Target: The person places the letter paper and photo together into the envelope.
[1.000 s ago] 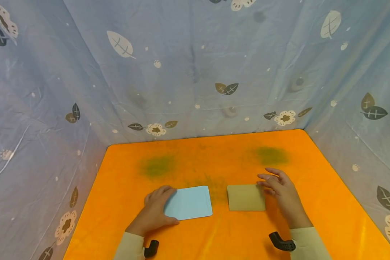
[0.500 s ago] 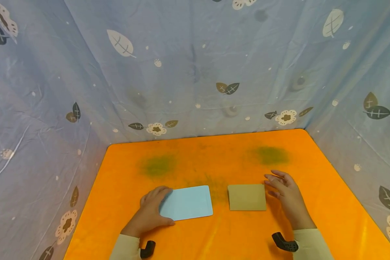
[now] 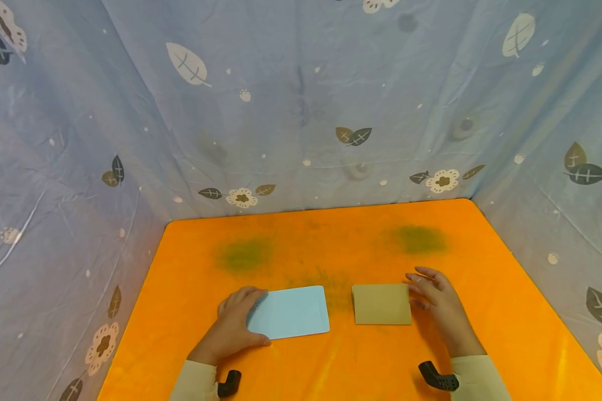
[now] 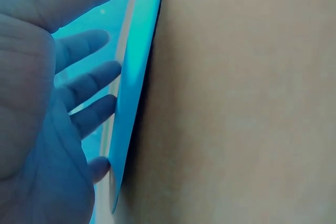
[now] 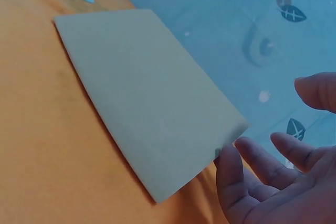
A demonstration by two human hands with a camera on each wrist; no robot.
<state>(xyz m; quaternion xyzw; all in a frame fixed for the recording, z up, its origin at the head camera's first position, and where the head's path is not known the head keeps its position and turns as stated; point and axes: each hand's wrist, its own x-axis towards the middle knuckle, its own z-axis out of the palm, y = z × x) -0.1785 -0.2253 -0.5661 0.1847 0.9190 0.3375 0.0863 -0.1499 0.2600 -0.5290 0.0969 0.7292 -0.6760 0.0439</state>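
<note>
A light-blue rectangular card or envelope with rounded corners lies flat, left of the table's middle; its kind is not certain. My left hand spans its left end, thumb along the near edge and fingers by the far corner. In the left wrist view, the fingers are loose and spread beside the blue card. To the right lies a folded tan paper. Beside its right edge is my right hand, fingers relaxed. The right wrist view has a fingertip touching the tan paper's edge.
An orange tabletop with greenish smudges lies under everything. Blue-grey patterned curtains enclose its back and both sides. Black wrist devices stick out from both cuffs.
My left hand has slid slightly left along the blue card, uncovering more of it and some small print. My right hand drew off the tan paper's corner to the right, then came slightly back.
</note>
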